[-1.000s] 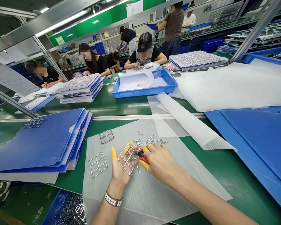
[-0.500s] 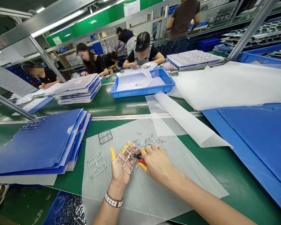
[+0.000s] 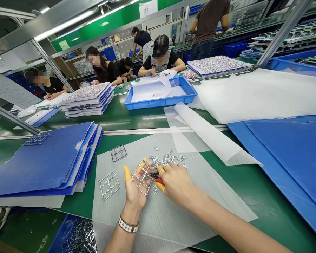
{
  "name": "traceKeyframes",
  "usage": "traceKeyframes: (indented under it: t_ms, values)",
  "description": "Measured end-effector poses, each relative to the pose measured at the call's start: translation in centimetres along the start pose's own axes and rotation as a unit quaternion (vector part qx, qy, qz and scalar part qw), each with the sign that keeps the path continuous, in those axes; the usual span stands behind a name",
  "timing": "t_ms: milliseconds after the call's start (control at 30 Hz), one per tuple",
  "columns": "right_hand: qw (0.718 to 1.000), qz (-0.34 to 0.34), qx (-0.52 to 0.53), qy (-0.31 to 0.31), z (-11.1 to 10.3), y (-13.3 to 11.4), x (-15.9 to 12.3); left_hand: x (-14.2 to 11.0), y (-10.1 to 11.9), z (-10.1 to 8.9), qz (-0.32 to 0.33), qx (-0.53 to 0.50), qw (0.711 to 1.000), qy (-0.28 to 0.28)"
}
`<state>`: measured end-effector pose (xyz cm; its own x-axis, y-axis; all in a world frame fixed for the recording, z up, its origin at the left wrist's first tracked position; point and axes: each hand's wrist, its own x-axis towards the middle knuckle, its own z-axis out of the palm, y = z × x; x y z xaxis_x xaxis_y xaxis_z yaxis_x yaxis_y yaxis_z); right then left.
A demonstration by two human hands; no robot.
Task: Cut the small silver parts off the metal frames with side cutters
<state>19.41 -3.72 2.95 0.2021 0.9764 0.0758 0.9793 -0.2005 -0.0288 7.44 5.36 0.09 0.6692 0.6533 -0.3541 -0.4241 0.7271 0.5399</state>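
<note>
Left hand [image 3: 134, 189]: palm up and half open, cradling a metal frame [image 3: 142, 179], fingertips curled over its edge (a yellow finger cot [image 3: 126, 173] covers the thumb).

Right hand [image 3: 177, 184]: closed around red-handled cutters [image 3: 160, 181], their tips at the frame's right edge, where the palm-up hold seems to offer it.

Frame: held just above a ribbed plastic sheet [image 3: 160, 225], at the middle of the lower view.

On the sheet: loose metal parts [image 3: 164, 159] lie beyond the hands, within easy reach, and two more frames [image 3: 109, 185] sit to the left.

Around: stacked blue folders [image 3: 42, 161] to the left; a metal-filled bin [image 3: 79, 237] at the bottom edge; a blue tray [image 3: 158, 103] farther along the bench, before a co-worker [image 3: 160, 58].
</note>
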Motion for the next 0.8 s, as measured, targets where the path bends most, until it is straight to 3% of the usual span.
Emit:
traceKeyframes:
  t_ms: [333,533,800]
  values:
    - [1.000,-0.014,-0.016,0.011,0.7,-0.3,-0.1,0.0,-0.1,0.1,0.003,0.002,1.000,0.001]
    - [1.000,0.002,0.002,-0.016,-0.5,-0.2,-0.5,0.2,0.4,-0.2,0.013,-0.006,1.000,0.007]
    - [1.000,-0.020,0.020,-0.010,-0.9,-2.0,-0.3,0.5,0.8,0.0,0.036,-0.015,0.999,0.025]
